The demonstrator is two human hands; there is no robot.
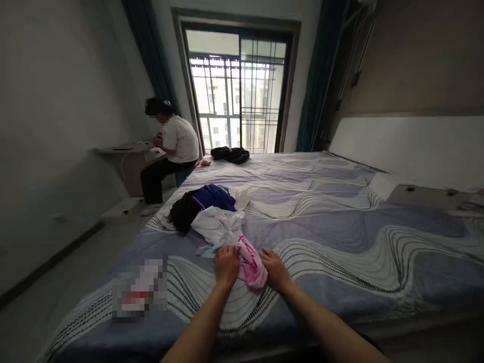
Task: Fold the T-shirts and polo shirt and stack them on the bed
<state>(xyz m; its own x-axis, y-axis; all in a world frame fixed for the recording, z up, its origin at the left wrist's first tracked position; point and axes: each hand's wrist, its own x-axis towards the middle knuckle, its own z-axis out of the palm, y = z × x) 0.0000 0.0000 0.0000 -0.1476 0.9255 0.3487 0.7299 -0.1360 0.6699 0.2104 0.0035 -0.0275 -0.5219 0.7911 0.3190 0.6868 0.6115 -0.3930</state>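
A pink and white piece of clothing [252,267] with a red-pink patterned strip lies crumpled on the bed between my two hands. My left hand [227,266] is closed at its left edge, with the fingers bent and the thumb side against the fabric. On the opposite side, my right hand [276,270] lies with its fingers stretched out, touching the garment's right edge. Just beyond are a white garment [219,224], a light blue cloth [206,251], a dark blue garment [215,196] and a black one [184,213], heaped together.
A patterned bedspread [321,227] covers the wide bed. Black items [230,154] lie at its far edge. A white box-like object [419,194] stands at the right. Beyond the bed, a person [177,138] sits at a desk [121,149]. A blurred item [139,290] lies front left.
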